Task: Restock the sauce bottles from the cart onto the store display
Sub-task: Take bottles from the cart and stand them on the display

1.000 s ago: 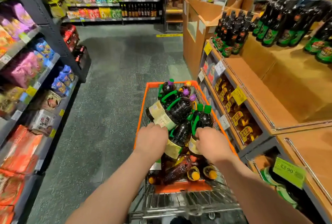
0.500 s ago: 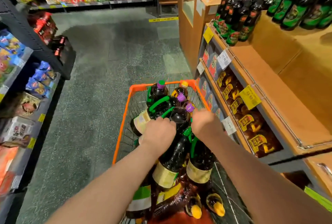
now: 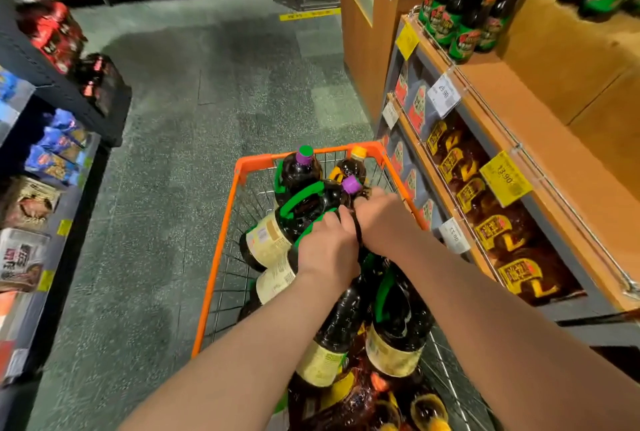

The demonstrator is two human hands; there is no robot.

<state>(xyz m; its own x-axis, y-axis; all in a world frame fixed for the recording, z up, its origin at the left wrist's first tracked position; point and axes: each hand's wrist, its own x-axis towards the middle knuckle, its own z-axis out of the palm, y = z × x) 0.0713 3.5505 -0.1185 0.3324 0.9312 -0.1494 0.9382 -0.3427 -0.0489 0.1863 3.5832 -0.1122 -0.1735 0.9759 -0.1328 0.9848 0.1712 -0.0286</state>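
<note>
Both hands, the left hand (image 3: 327, 250) and right hand (image 3: 382, 219), reached among the bottles (image 3: 298, 219) in the cart (image 3: 242, 167); finger positions could not be told, and a firm hold on a green handle (image 3: 299, 197) seemed advisable before lifting.

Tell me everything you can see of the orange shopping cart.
The shopping cart has a bright orange rim, plastic by its look, around a silvery wire basket. It stands on the grey speckled aisle floor, close beside the wooden display on the right. It is piled with dark sauce bottles with green handles and cream labels, some capped purple, some yellow. The left hand and right hand reach in among the bottles.
</note>
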